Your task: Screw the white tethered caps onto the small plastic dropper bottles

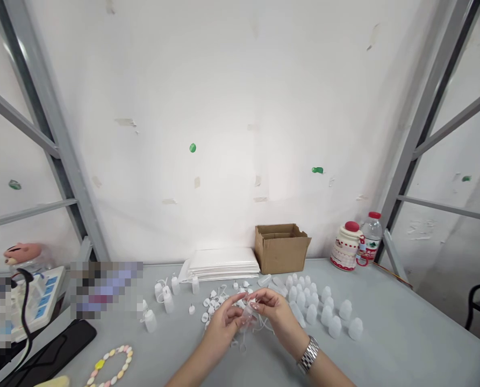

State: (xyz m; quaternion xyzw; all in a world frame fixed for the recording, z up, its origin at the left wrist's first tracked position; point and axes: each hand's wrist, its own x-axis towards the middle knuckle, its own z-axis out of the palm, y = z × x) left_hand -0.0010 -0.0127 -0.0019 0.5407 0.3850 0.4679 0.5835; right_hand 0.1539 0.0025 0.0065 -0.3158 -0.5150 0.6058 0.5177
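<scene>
Both of my hands meet over the grey table [385, 338], near its front middle. My left hand [223, 320] and my right hand [274, 306] pinch a small translucent plastic bottle [248, 313] between their fingertips, with a thin white cord hanging below it. A metal watch [308, 355] is on my right wrist. Small white caps [213, 306] lie scattered just behind my left hand. Several translucent bottles [324, 312] stand in a cluster to the right of my right hand. A few bottles with cords [165, 295] stand to the left.
A cardboard box [282, 248] and a stack of white bags [223, 262] sit against the wall. A red-lidded jar [346, 246] and water bottle [371, 236] stand at the back right. A bead bracelet [110, 365], a black case [50, 352] and a power strip [42, 298] lie at left.
</scene>
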